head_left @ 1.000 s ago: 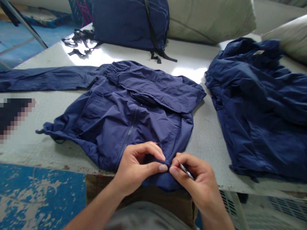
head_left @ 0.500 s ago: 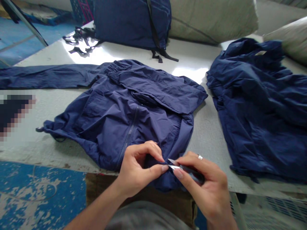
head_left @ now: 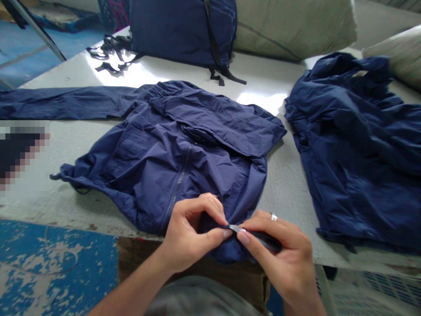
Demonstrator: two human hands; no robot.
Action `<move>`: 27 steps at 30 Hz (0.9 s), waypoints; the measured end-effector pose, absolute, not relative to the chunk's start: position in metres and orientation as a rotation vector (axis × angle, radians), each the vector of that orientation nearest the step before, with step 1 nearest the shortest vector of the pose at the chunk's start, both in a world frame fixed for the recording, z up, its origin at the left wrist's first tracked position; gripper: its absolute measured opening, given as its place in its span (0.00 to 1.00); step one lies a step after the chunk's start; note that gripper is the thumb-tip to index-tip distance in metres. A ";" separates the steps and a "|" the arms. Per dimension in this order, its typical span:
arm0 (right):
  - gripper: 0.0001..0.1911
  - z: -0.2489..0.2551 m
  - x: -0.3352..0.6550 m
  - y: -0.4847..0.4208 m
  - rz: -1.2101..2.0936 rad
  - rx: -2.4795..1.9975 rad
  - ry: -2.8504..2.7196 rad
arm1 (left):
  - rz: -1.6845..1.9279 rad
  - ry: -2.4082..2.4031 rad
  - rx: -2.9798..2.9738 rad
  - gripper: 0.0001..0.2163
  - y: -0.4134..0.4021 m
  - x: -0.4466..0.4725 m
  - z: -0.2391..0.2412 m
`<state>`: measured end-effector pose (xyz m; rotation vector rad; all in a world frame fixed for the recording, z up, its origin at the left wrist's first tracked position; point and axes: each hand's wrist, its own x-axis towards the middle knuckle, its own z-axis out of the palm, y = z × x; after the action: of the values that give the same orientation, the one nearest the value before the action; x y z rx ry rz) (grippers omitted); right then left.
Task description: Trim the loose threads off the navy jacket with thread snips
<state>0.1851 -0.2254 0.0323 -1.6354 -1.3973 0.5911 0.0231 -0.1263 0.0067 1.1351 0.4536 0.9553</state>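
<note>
A navy zip-up jacket (head_left: 144,162) lies spread on the table, its hem at the front edge. My left hand (head_left: 189,235) pinches a small bit of that hem between thumb and forefinger. In my right hand (head_left: 279,250) are small thread snips (head_left: 265,240) with a dark handle, held between thumb and fingers. Their blades touch or nearly touch the fabric at my left fingertips and look closed together. Whether a thread lies between them is too small to tell.
A second navy jacket (head_left: 362,166) lies to the right. Behind stand a stack of navy fabric (head_left: 177,35) with a black strap, and a large pale sack (head_left: 292,28). Black straps (head_left: 113,55) lie tangled at the back left of the pale table (head_left: 279,184).
The snips' blades, apart half a second ago, have come together at the hem. Both hands stay almost in place.
</note>
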 end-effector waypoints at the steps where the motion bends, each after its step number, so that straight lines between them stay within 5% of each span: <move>1: 0.07 0.032 0.185 -0.225 0.591 -1.635 -1.396 | 0.955 0.452 1.138 0.07 -0.126 0.023 0.007; 27: 0.04 0.033 0.185 -0.228 0.548 -1.624 -1.445 | 0.943 0.459 1.152 0.08 -0.126 0.023 0.007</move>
<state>0.1849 -0.2279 0.0333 -1.6239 -1.4445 0.5476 0.0229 -0.1264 0.0072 1.1521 0.4594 0.9426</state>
